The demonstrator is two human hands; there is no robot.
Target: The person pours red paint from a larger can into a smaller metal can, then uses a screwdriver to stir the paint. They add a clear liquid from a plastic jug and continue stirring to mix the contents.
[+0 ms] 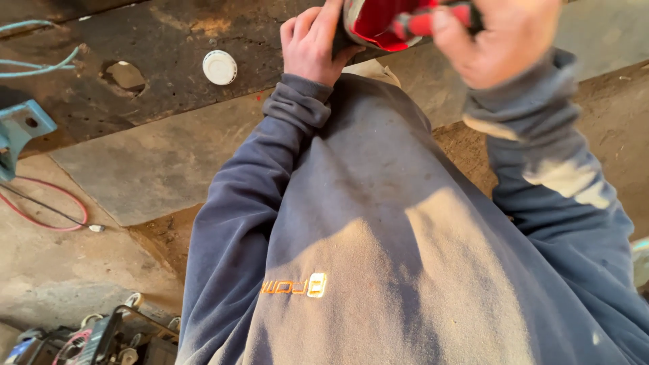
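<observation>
Landmark for all positions: the white round cap on the dark rusty panel.

Far left of the cap: a blue metal bracket, with pale blue cables above it. Below that, a red wire loop on the concrete floor. Low and left of the cap, at the frame's bottom edge, a tool crate, contents unclear.

Just left of the cap: a rough hole in the panel.

Right of the cap: I see the left hand, fingers curled and closed against the near edge of a red container, steadying it. Further right, the right hand is blurred; it appears clamped on a red handle that reaches into the container. Blue sweatshirt sleeves fill the space below.

Judgement: the step in hand looks like working the handled tool inside the container. The next move would call for keeping the container steady, since both sit at the frame's top edge, partly cut off.
</observation>
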